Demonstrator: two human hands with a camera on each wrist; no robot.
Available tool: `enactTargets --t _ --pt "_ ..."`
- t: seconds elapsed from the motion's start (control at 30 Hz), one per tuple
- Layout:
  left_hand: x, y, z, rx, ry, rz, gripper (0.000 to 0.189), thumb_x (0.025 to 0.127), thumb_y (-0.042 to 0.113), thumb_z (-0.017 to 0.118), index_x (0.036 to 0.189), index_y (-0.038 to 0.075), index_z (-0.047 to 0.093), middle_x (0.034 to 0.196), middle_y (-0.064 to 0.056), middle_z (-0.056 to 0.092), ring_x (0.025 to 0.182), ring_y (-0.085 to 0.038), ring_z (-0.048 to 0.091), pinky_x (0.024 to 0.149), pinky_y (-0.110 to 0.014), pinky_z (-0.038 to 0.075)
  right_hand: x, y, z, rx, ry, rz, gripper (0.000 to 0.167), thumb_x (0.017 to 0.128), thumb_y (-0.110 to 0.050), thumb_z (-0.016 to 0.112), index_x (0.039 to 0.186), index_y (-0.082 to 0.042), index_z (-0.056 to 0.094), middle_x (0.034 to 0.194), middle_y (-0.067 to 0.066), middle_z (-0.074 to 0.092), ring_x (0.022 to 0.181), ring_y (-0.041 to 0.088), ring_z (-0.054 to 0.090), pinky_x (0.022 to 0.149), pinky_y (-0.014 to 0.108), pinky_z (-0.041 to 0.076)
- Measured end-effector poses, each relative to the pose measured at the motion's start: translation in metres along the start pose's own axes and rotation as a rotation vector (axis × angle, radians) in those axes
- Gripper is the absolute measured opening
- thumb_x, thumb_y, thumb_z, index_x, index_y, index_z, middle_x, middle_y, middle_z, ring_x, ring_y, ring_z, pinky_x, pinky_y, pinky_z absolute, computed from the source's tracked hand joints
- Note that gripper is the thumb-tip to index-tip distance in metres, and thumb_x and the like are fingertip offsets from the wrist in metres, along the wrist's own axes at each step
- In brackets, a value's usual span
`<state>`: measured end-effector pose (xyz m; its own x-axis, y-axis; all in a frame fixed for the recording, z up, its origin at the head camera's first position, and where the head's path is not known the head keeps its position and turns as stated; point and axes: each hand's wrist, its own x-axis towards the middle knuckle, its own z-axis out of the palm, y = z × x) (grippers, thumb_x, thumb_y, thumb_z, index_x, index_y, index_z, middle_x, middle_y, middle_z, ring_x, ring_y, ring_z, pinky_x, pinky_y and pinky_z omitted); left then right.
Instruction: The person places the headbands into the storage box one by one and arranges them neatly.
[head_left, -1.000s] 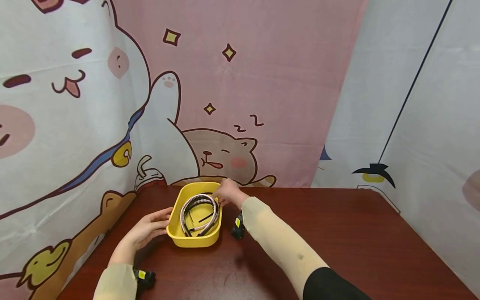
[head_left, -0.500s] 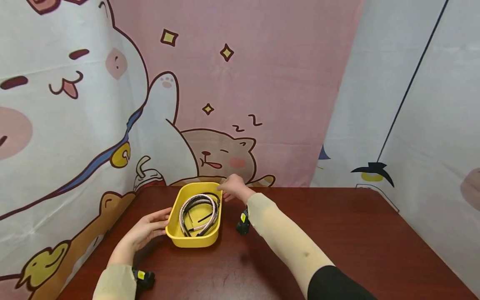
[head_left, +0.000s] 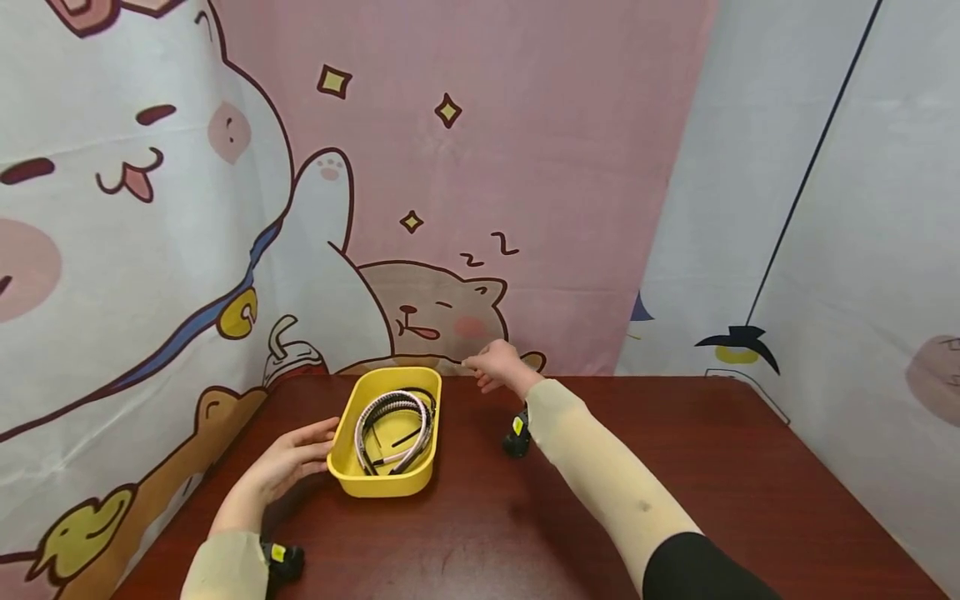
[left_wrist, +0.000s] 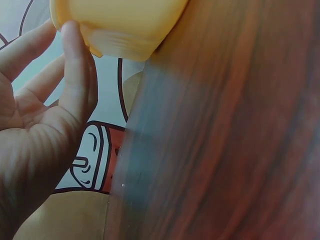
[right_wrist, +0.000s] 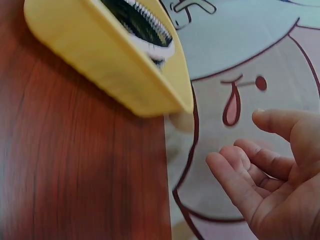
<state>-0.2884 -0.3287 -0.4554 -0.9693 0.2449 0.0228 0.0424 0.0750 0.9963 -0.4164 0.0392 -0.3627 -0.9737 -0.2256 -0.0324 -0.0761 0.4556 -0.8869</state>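
Observation:
A yellow plastic bin (head_left: 381,486) with rounded corners stands on the table, holding several headbands (head_left: 393,402), black and pale pink, some with a ridged or braided surface. My left hand (head_left: 288,461) has its loosely bent fingers against the bin's left outer wall; the left wrist view shows its fingertips right at the yellow plastic (left_wrist: 120,30). Off the bin's far right corner, my right hand (head_left: 501,365) hovers with nothing between its fingers. In the right wrist view, that hand (right_wrist: 275,175) has thumb and fingers apart, well away from the bin.
The dark red wooden table (head_left: 645,467) stretches far to the right of the bin. Behind it hangs a pink and white cloth (head_left: 570,167) printed with cartoon cats, close along the table's back edge. A similar cloth hangs on both sides.
My right hand has left the bin's right rim and moved right and slightly up, away from it. The left hand stays at the bin's left side, and the headbands lie as before.

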Motion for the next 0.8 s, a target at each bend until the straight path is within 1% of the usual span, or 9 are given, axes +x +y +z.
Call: enactTargets --t 0.07,0.17,0.23,0.37,0.47,0.53,0.63,0.7,0.8 --pt "0.002 0.0 0.0 0.004 0.003 -0.003 0.063 0.097 0.006 0.057 0.149 -0.009 0.024 0.12 -0.009 0.054 0.102 -0.015 0.062 0.085 -0.033 0.054 -0.002 0.006 -0.014 -0.009 0.011 0.008 0.024 0.088 -0.02 0.07 0.086 0.003 0.066 0.085 0.02 0.064 0.075 0.035 0.067 0.061 0.04 0.059" --pt "0.004 0.002 -0.001 0.014 0.0 -0.004 0.064 0.097 0.007 0.057 0.148 -0.009 0.023 0.123 -0.009 0.054 0.104 -0.015 0.061 0.087 -0.035 0.053 -0.006 0.015 -0.034 -0.01 0.04 0.026 0.024 0.088 -0.02 0.07 0.084 0.003 0.064 0.083 0.019 0.064 0.071 0.031 0.066 0.066 0.043 0.058" --pt "0.004 0.005 -0.004 0.029 -0.001 -0.008 0.063 0.097 0.009 0.057 0.148 -0.009 0.024 0.126 -0.012 0.053 0.105 -0.016 0.06 0.088 -0.036 0.053 -0.006 0.022 -0.045 0.003 0.061 0.041 0.022 0.088 -0.02 0.07 0.083 0.001 0.063 0.078 0.014 0.062 0.07 0.03 0.066 0.064 0.042 0.059" --pt "0.006 0.014 -0.009 0.065 0.002 -0.018 0.059 0.098 0.012 0.056 0.148 -0.007 0.03 0.133 -0.017 0.05 0.106 -0.019 0.059 0.089 -0.037 0.052 -0.007 0.034 -0.065 0.011 0.085 0.048 0.022 0.089 -0.02 0.069 0.082 0.001 0.063 0.075 0.012 0.061 0.066 0.028 0.065 0.058 0.038 0.058" --pt "0.009 0.024 -0.012 0.098 0.009 -0.025 0.057 0.099 0.012 0.055 0.147 -0.006 0.032 0.135 -0.018 0.05 0.107 -0.019 0.057 0.089 -0.037 0.052 -0.01 0.041 -0.079 -0.008 0.099 0.038 0.024 0.09 -0.02 0.068 0.086 0.003 0.065 0.075 0.013 0.062 0.063 0.026 0.065 0.055 0.036 0.057" --pt "0.01 0.031 -0.013 0.125 0.009 -0.019 0.058 0.099 0.012 0.055 0.148 -0.007 0.03 0.138 -0.021 0.047 0.108 -0.018 0.057 0.09 -0.039 0.052 -0.012 0.043 -0.086 -0.03 0.108 0.035 0.024 0.09 -0.021 0.067 0.091 0.004 0.067 0.075 0.011 0.062 0.065 0.028 0.066 0.055 0.036 0.057" --pt "0.012 0.043 -0.016 0.168 0.006 -0.001 0.059 0.1 0.014 0.054 0.148 -0.007 0.027 0.143 -0.028 0.04 0.107 -0.012 0.057 0.093 -0.045 0.05 -0.015 0.046 -0.096 -0.081 0.105 0.021 0.03 0.092 -0.022 0.065 0.1 0.006 0.068 0.076 0.008 0.062 0.072 0.03 0.067 0.06 0.038 0.058" --pt "0.013 0.052 -0.018 0.19 0.006 0.014 0.06 0.1 0.015 0.054 0.148 -0.008 0.027 0.146 -0.032 0.034 0.106 -0.009 0.057 0.094 -0.049 0.048 -0.016 0.049 -0.104 -0.11 0.11 0.016 0.032 0.092 -0.024 0.065 0.104 0.006 0.068 0.079 0.008 0.062 0.072 0.028 0.066 0.064 0.041 0.059" --pt "0.016 0.064 -0.021 0.233 0.015 0.026 0.061 0.099 0.018 0.056 0.147 -0.008 0.03 0.148 -0.031 0.03 0.105 -0.004 0.057 0.093 -0.048 0.049 -0.015 0.053 -0.115 -0.158 0.123 0.007 0.036 0.092 -0.026 0.066 0.106 0.007 0.067 0.081 0.011 0.063 0.065 0.021 0.063 0.067 0.043 0.058"
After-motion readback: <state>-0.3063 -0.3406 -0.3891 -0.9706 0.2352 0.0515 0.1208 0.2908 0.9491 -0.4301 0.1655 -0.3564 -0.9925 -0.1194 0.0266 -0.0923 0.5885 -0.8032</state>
